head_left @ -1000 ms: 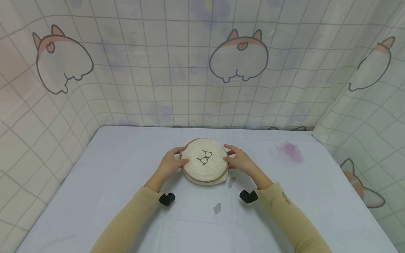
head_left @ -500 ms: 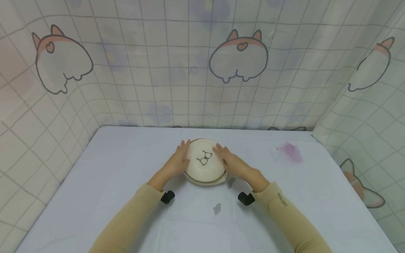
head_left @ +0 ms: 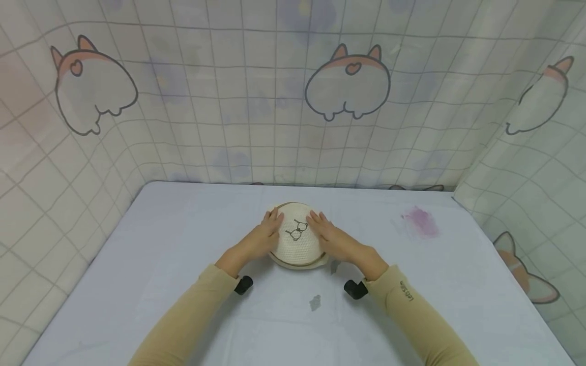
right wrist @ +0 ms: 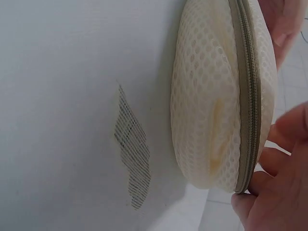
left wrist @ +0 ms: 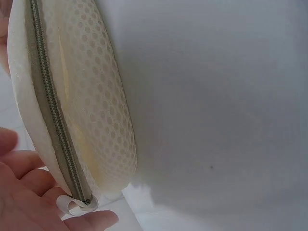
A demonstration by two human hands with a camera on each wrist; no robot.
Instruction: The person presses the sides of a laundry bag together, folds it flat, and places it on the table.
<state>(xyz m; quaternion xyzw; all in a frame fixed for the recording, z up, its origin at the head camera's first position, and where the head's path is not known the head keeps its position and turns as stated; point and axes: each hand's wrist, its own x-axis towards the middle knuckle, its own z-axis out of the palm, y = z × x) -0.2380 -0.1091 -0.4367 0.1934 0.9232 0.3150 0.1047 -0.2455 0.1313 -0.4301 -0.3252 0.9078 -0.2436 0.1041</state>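
A round cream mesh laundry bag (head_left: 295, 249) with a line drawing on its top lies on the white table. In the left wrist view its honeycomb side wall (left wrist: 101, 91) bulges below a grey-green zipper (left wrist: 55, 113), with a pale loop (left wrist: 67, 206) at the zipper's end. My left hand (head_left: 263, 236) rests on the bag's left part, fingers straight over the top. On the right part my right hand (head_left: 336, 240) rests likewise, fingers extended toward the drawing. In the right wrist view, that hand's fingertips (right wrist: 243, 204) are right at the zippered rim (right wrist: 248, 96).
The white table (head_left: 183, 218) has a pink stain (head_left: 422, 221) at the back right. Small grey patches (head_left: 315, 303) mark its surface in front of the bag. A gridded curtain (head_left: 206, 101) with cartoon animals surrounds the table's back and sides.
Both hands have moved from gripping the bag's sides to lying over its top, fingers straightened. In the last half second they slid slightly inward. The bag stays in about the same place.
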